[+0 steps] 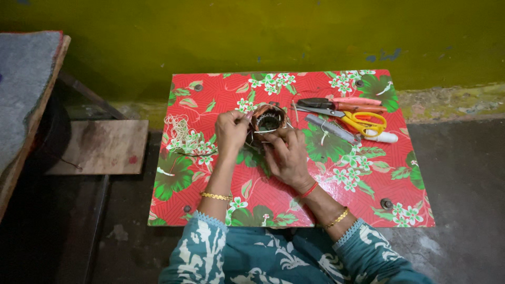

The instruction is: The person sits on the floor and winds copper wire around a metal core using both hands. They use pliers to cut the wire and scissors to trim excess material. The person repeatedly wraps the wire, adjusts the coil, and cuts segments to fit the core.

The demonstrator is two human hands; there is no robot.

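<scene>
A round motor stator (269, 120) with copper windings stands on edge near the middle of a low table (368, 202) covered in red floral cloth. My left hand (231, 131) grips its left side, fingers curled over the rim. From the lower right, my right hand (288, 156) holds the stator, fingers pressed against its front. Both wrists wear gold bangles; the right also has a red thread.
Yellow-handled scissors (363, 122), pink-handled pliers (339, 103), a grey flat tool (331, 128) and a white tube (386, 138) lie right of the stator. A tangle of pale thread (181, 134) lies left. A wooden board (100, 146) and a padded bench (26, 84) stand left of the table.
</scene>
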